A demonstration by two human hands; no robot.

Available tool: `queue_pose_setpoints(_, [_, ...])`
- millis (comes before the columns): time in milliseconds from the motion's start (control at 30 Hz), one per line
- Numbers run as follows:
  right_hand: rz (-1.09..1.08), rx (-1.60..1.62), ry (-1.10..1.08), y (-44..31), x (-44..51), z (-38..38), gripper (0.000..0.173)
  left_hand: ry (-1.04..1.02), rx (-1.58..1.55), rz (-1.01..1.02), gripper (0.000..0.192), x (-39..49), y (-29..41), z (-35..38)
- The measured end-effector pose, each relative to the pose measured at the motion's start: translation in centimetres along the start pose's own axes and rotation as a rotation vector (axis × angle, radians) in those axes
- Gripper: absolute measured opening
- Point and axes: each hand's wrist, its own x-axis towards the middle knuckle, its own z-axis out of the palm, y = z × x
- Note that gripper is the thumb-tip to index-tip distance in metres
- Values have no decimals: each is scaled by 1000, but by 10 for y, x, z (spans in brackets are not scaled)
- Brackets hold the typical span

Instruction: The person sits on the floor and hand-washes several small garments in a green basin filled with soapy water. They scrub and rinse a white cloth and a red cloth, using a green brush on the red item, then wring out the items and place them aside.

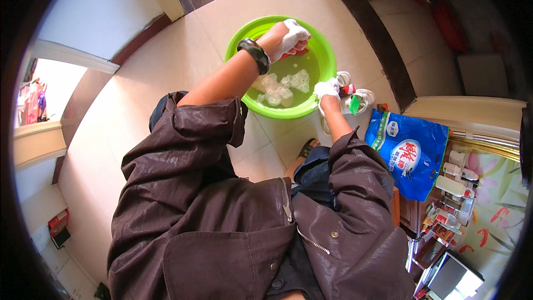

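Note:
A bright green plastic basin [329, 50] stands on the tiled floor, holding cloudy water with patches of white suds [277, 89]. My left hand [291, 39] is over its far part, fingers curled and knuckles coated in lather. Just beneath those fingers a red object [297, 53] shows in part; whether I grip it is hidden. At the near right rim is my right hand [329, 96], with thick white foam over its fingers, so what it holds cannot be made out. Beside that hand lie white lace-up shoes [364, 99], with a red-and-white item [347, 90] and a green piece [354, 105] among them.
A large blue detergent bag [410, 154] rests to the right of my right arm. Beyond it, several bottles [452, 185] and boxes crowd a cabinet against a floral wall panel [495, 212]. My sandalled foot [308, 148] is near the basin. A doorway opens at the left.

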Motion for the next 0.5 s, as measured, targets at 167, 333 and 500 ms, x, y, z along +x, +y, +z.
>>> queue_pose_setpoints(167, [196, 278, 3, 44, 0, 41, 34, -7, 10, 7, 15, 5, 9, 12])
queue_pose_setpoints(333, [376, 297, 46, -30, 1, -32, 36, 70, 44, -48, 24, 17, -17, -30])
queue_pose_setpoints(500, [27, 359, 236, -43, 5, -53, 38, 238, 73, -50, 11, 64, -64, -39])
